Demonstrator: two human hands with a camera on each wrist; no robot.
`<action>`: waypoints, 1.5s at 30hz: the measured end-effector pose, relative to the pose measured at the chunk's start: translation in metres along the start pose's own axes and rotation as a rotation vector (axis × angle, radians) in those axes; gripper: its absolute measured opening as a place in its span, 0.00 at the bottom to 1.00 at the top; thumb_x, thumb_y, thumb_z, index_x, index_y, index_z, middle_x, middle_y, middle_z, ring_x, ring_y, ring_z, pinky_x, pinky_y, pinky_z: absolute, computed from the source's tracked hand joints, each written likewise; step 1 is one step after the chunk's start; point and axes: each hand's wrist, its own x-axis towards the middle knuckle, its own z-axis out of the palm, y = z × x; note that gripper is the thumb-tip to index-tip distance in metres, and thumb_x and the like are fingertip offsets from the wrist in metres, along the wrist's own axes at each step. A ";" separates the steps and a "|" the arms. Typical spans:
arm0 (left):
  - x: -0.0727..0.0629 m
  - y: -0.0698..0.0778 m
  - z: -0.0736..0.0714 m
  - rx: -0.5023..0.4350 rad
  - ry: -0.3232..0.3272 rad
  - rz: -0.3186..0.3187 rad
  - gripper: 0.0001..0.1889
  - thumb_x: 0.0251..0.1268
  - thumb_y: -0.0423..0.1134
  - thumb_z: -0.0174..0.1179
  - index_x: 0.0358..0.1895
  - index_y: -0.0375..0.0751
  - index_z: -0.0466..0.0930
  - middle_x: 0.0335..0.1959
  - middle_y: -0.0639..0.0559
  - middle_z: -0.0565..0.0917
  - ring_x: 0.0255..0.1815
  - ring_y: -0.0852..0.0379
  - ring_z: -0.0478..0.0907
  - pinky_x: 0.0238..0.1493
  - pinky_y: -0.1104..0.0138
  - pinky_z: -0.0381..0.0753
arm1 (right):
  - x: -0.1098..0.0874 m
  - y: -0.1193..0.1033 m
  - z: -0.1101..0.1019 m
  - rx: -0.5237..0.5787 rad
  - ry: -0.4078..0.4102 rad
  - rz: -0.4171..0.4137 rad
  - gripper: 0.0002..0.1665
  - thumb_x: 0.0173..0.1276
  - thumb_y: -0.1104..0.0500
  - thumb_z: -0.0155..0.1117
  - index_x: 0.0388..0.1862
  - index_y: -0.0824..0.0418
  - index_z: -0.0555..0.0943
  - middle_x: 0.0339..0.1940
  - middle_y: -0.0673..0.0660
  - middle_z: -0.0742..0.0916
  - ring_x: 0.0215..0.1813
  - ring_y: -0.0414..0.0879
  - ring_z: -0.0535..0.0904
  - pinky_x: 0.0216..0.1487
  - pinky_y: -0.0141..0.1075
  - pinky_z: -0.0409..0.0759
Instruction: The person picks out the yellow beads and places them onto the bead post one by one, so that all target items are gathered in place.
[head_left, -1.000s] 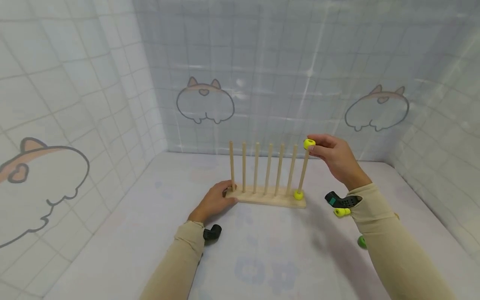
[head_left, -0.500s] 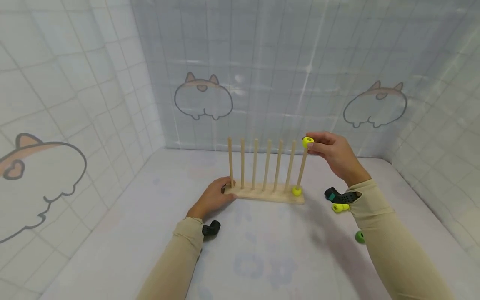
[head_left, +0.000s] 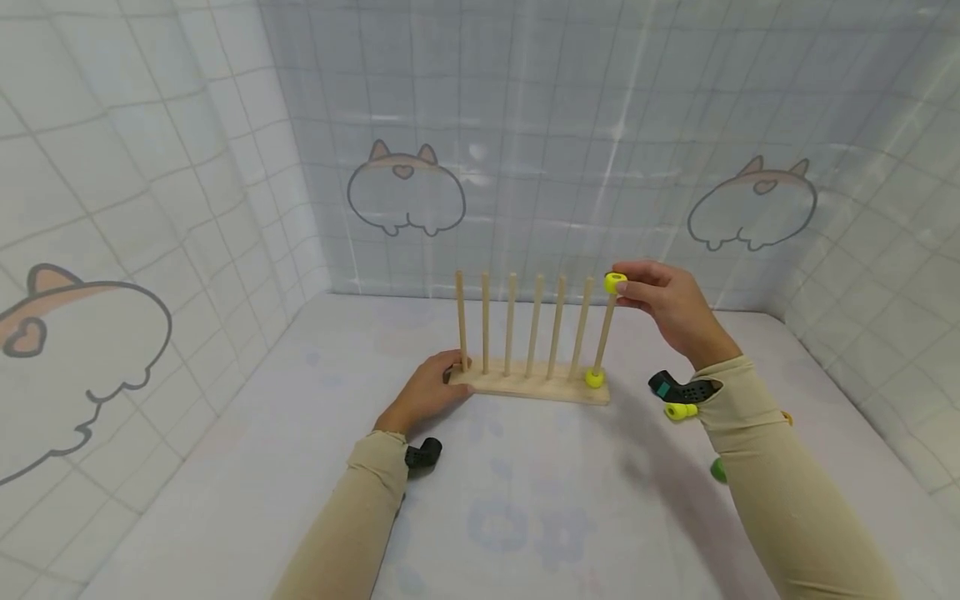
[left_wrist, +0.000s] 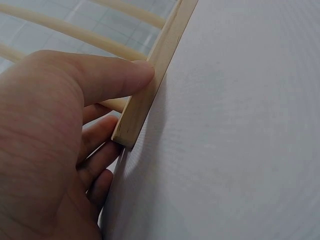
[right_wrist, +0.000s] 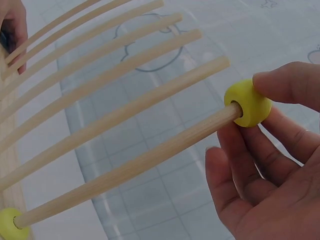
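Note:
A wooden peg rack point(head_left: 525, 386) with several upright dowels stands on the table. My left hand point(head_left: 427, 392) grips the left end of its base; the left wrist view shows the thumb point(left_wrist: 142, 75) on the front edge and the other fingers behind. At the top of the rightmost dowel point(head_left: 604, 337), my right hand point(head_left: 671, 304) pinches a yellow bead point(head_left: 615, 283) between thumb and fingers. In the right wrist view the dowel's tip sits in the hole of the pinched bead point(right_wrist: 250, 102). Another yellow bead point(head_left: 595, 379) rests at the foot of that same dowel.
Right of the rack, yellow beads point(head_left: 680, 411) lie on the table near my right wrist. A green bead point(head_left: 719, 470) is partly hidden by the right sleeve point(head_left: 780, 467), and a bit of orange shows beyond it. A tiled-print curtain point(head_left: 562, 167) closes off the back.
The pinched yellow bead has tipped so that its hole faces more upward over the rightmost dowel. My left hand keeps its grip on the base. The view has shifted slightly.

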 end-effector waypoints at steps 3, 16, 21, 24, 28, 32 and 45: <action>0.000 0.001 0.000 0.003 0.002 0.006 0.25 0.62 0.40 0.69 0.64 0.43 0.77 0.70 0.43 0.72 0.72 0.43 0.66 0.72 0.51 0.63 | 0.001 0.000 -0.001 -0.014 0.008 0.002 0.28 0.70 0.60 0.68 0.63 0.73 0.75 0.55 0.57 0.83 0.52 0.47 0.81 0.53 0.32 0.81; -0.001 -0.001 0.000 -0.005 -0.004 0.013 0.24 0.63 0.41 0.68 0.63 0.45 0.78 0.71 0.44 0.71 0.72 0.43 0.65 0.72 0.50 0.63 | -0.002 0.001 -0.004 -0.006 0.019 0.022 0.28 0.71 0.59 0.68 0.64 0.73 0.75 0.56 0.56 0.82 0.53 0.46 0.81 0.52 0.32 0.81; -0.002 -0.001 0.001 -0.024 -0.010 0.003 0.24 0.63 0.40 0.68 0.63 0.44 0.78 0.72 0.44 0.70 0.73 0.43 0.64 0.72 0.50 0.63 | -0.002 0.003 -0.005 -0.016 0.008 -0.003 0.25 0.71 0.58 0.67 0.62 0.71 0.77 0.56 0.57 0.83 0.55 0.47 0.81 0.53 0.32 0.81; -0.002 0.000 0.001 -0.018 -0.010 -0.003 0.24 0.63 0.40 0.68 0.63 0.44 0.78 0.72 0.44 0.70 0.73 0.43 0.64 0.72 0.50 0.62 | -0.002 0.002 -0.006 -0.001 0.011 -0.013 0.25 0.72 0.58 0.67 0.61 0.71 0.77 0.56 0.58 0.84 0.56 0.48 0.80 0.53 0.32 0.81; -0.001 0.000 0.000 -0.011 -0.006 -0.004 0.24 0.63 0.41 0.68 0.63 0.44 0.78 0.72 0.44 0.70 0.73 0.43 0.64 0.72 0.50 0.62 | -0.004 -0.002 -0.007 0.047 0.025 -0.020 0.22 0.71 0.59 0.68 0.59 0.70 0.79 0.53 0.57 0.85 0.56 0.49 0.80 0.52 0.33 0.82; 0.000 0.001 -0.001 -0.014 -0.005 -0.002 0.24 0.63 0.41 0.68 0.62 0.43 0.78 0.72 0.44 0.70 0.73 0.44 0.64 0.72 0.51 0.62 | -0.007 -0.003 -0.009 0.088 0.038 -0.032 0.17 0.70 0.60 0.68 0.55 0.66 0.82 0.50 0.56 0.86 0.53 0.48 0.82 0.51 0.33 0.82; 0.001 0.001 -0.001 -0.002 -0.014 -0.016 0.25 0.64 0.41 0.68 0.64 0.44 0.78 0.73 0.45 0.69 0.73 0.44 0.64 0.72 0.50 0.62 | -0.037 0.020 -0.028 0.232 0.173 -0.039 0.13 0.68 0.63 0.69 0.50 0.65 0.84 0.43 0.55 0.88 0.47 0.47 0.84 0.47 0.33 0.84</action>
